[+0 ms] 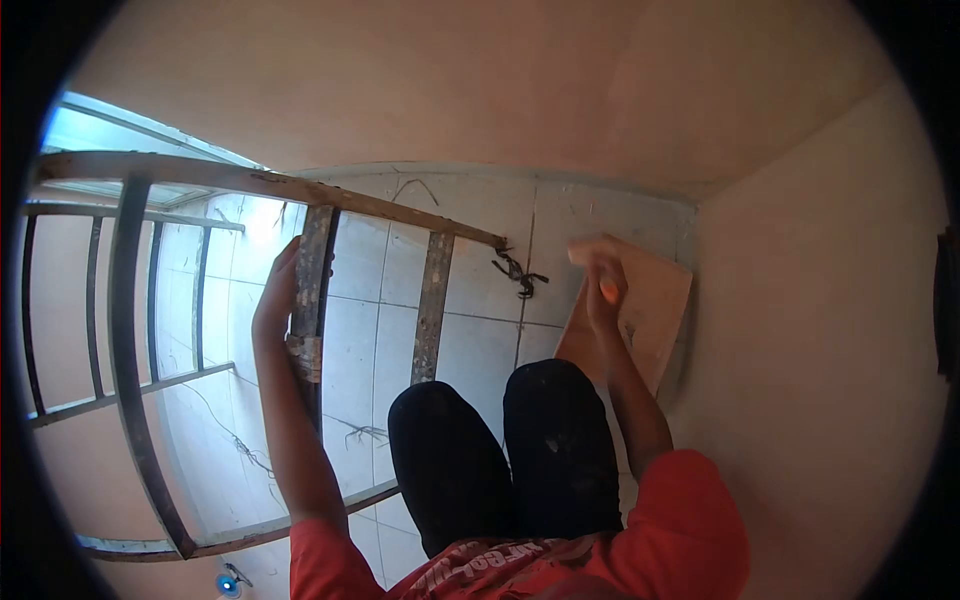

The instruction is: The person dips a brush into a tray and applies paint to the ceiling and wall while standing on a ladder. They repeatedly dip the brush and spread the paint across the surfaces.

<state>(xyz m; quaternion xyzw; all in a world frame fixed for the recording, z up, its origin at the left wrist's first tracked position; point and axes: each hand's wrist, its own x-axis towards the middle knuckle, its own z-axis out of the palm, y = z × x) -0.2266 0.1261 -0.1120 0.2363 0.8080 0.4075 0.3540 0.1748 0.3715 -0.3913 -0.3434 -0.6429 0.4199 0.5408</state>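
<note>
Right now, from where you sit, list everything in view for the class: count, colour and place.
large barred frame: one, brown and grey, left to centre
further bars: several, dark, far left; joined or separate unclear
board: one, orange-brown, floor at right
blurred item: one, pale, at the right hand
cord: black, by the frame's end; pieces uncountable
thin strands: several, dark, on the floor
glowing round object: one, blue, bottom left
floor tiles: many, whitish, middle
walls: pale, top and right
shirt: one, red, bottom
legs: two, black-clad, bottom centre
hands: two, left on a frame bar, right over the board
</note>
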